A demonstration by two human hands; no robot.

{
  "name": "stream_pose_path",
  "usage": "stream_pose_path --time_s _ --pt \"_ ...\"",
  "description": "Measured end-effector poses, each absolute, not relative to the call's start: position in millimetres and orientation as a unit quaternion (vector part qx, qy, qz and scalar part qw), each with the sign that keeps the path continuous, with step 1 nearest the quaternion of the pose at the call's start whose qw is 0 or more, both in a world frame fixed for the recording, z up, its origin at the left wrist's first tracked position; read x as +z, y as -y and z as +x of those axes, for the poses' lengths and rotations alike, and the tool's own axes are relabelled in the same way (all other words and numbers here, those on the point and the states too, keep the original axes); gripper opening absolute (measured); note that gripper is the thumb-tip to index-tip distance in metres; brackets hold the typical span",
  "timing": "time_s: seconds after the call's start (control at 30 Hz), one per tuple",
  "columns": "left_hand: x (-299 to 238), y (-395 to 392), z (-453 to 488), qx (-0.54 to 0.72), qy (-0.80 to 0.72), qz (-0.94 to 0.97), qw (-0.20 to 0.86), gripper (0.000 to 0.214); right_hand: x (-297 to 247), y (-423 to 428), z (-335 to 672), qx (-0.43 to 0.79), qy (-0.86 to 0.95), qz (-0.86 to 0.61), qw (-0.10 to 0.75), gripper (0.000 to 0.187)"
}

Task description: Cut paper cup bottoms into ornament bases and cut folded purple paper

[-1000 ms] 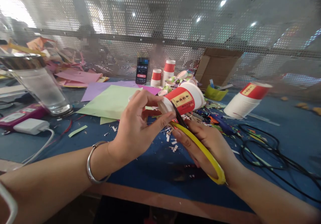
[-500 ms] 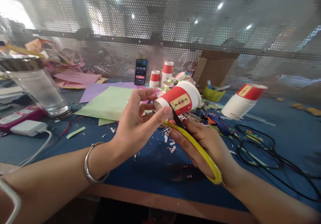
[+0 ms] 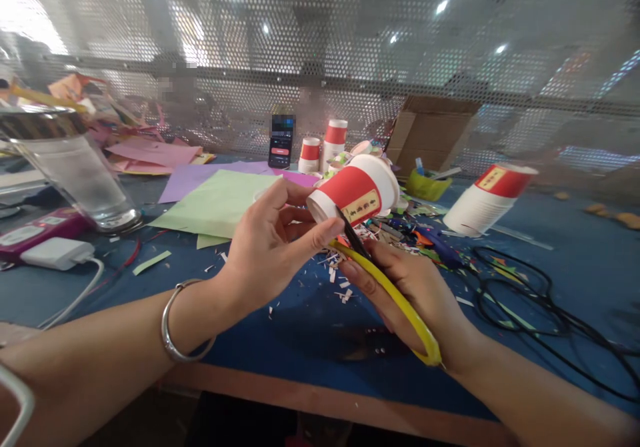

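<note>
A red and white paper cup (image 3: pixel 356 190) lies tilted in the air, its base toward me and to the left. My left hand (image 3: pixel 275 240) grips it near the base, thumb below and fingers behind. My right hand (image 3: pixel 410 287) is closed round a pair of scissors (image 3: pixel 395 303) with a yellow handle and dark blades. The blades touch the cup's side close to its base, beside my left thumb; the far blade is hidden. Paper scraps (image 3: pixel 344 295) lie on the blue table (image 3: pixel 295 347) beneath.
Green paper (image 3: pixel 215 200) and a glass of water (image 3: pixel 95 180) are at left. Stacked paper cups (image 3: pixel 490 200) lean at right, near a coiled black cable (image 3: pixel 515 300). A phone (image 3: pixel 281 143), more cups (image 3: pixel 310 155) and a cardboard box (image 3: pixel 433 130) stand behind.
The held cup has rolled slightly, so its printed label sits lower. Both hands keep nearly the same place, and the scissors stay against the cup.
</note>
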State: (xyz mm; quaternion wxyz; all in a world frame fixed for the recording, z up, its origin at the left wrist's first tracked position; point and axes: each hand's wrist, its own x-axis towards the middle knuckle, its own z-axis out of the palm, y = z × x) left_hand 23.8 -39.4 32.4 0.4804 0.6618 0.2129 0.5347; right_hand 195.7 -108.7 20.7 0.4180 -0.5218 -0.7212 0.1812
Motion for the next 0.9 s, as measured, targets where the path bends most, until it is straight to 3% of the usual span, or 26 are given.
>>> stream_pose_path --time_s 0.7,0.9 --pt "20.6 36.9 17.5 0.502 -0.224 0.742 0.384 0.033 18.3 108.3 197.8 0.215 0.716 -0.523 0.409 0.031" --pt "24.8 36.8 24.3 0.530 -0.198 0.678 0.469 0.042 21.9 107.2 196.8 0.215 0.707 -0.527 0.421 0.028"
